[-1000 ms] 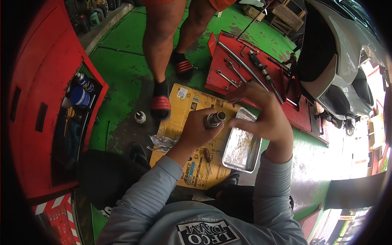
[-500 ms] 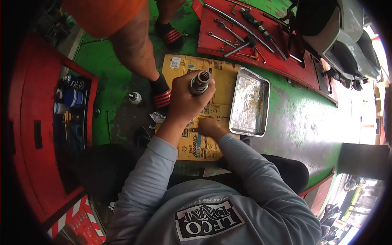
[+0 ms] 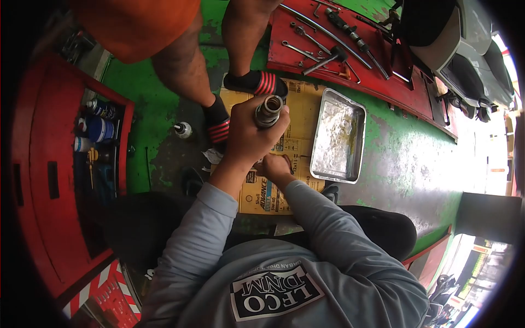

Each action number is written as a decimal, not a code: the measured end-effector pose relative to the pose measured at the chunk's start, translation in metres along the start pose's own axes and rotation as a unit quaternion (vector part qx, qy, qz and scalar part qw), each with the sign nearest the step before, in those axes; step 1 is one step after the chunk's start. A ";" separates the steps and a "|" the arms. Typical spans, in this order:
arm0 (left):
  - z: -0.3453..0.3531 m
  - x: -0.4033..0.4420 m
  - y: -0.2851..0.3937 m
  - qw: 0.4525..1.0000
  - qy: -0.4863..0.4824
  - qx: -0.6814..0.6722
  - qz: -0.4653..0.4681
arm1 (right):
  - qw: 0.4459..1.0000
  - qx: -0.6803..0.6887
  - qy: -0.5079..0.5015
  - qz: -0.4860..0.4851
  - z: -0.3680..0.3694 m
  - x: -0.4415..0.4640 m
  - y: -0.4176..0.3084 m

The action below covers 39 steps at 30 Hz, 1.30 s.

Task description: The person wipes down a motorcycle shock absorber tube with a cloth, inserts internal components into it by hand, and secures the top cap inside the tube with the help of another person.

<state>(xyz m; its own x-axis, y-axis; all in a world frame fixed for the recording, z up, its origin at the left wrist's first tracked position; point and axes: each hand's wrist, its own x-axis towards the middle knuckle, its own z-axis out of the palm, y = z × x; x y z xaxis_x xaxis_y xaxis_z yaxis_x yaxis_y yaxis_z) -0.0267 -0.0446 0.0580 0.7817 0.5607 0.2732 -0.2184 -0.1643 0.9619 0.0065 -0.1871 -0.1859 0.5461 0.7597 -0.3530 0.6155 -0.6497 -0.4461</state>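
Note:
My left hand (image 3: 252,128) is wrapped round a metal fork tube (image 3: 268,112), holding it upright with its open end toward me. A coil shows inside the tube's mouth. Below and to the right, my right hand (image 3: 277,165) is closed close to the left wrist, partly hidden behind it. Something small and dark seems to stick out by its fingers, but I cannot make out what. Under both hands lies a flattened yellow cardboard box (image 3: 257,199). A metal tray (image 3: 313,158) with a wet, oily bottom rests at its right edge.
Another person's sandalled feet (image 3: 257,83) stand at the cardboard's far side. A small bottle (image 3: 182,130) is on the floor. Wrenches and a hammer (image 3: 331,59) lie on a red platform (image 3: 284,41) beside a motorcycle (image 3: 470,60). A red cabinet (image 3: 49,142) stands left.
My right hand has shifted slightly left and up, nearer the left wrist. The other person's far foot has come forward onto the cardboard. My left hand keeps its hold on the fork tube.

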 end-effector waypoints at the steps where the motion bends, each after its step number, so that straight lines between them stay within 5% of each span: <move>1: -0.001 -0.001 0.000 1.000 -0.003 0.000 -0.004 | 1.000 0.003 0.020 -0.005 -0.005 -0.007 0.009; 6: -0.001 -0.001 0.002 1.000 -0.018 -0.009 -0.014 | 0.975 -0.040 0.090 -0.197 0.050 -0.022 0.073; 13: -0.001 -0.002 0.001 1.000 -0.015 -0.001 0.011 | 0.994 -0.037 -0.004 -0.105 0.037 -0.032 0.039; 18: -0.004 -0.002 0.002 1.000 -0.023 -0.005 -0.018 | 0.981 0.003 0.096 -0.171 0.032 -0.021 0.056; 21: -0.004 0.000 0.001 1.000 -0.018 0.002 -0.012 | 0.982 0.150 0.084 0.074 -0.025 -0.013 0.038; 22: -0.004 0.000 0.002 1.000 -0.016 0.005 -0.011 | 0.961 0.175 0.207 0.059 -0.035 -0.004 0.040; 26: -0.002 0.000 0.002 1.000 -0.017 -0.011 -0.010 | 0.898 0.250 0.359 0.048 -0.136 0.030 0.021; 30: -0.002 0.000 0.004 1.000 -0.026 -0.004 -0.011 | 0.882 0.299 0.336 -0.140 -0.255 0.036 -0.010; 34: 0.000 -0.002 0.002 1.000 -0.008 -0.007 -0.007 | 0.871 0.400 0.160 -0.238 -0.349 -0.033 -0.092; 37: 0.000 -0.002 -0.004 1.000 -0.005 -0.012 -0.011 | 0.929 0.168 0.134 -0.303 -0.386 -0.076 -0.135; 39: -0.002 -0.001 -0.007 1.000 -0.008 -0.006 -0.006 | 0.921 0.089 0.141 -0.353 -0.390 -0.086 -0.152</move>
<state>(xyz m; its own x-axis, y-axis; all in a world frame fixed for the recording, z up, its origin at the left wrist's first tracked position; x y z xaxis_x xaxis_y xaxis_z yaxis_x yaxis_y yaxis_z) -0.0270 -0.0429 0.0511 0.7932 0.5496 0.2622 -0.2166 -0.1479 0.9650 0.0876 -0.1640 0.2331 0.1870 0.9379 0.2922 0.7838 0.0369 -0.6199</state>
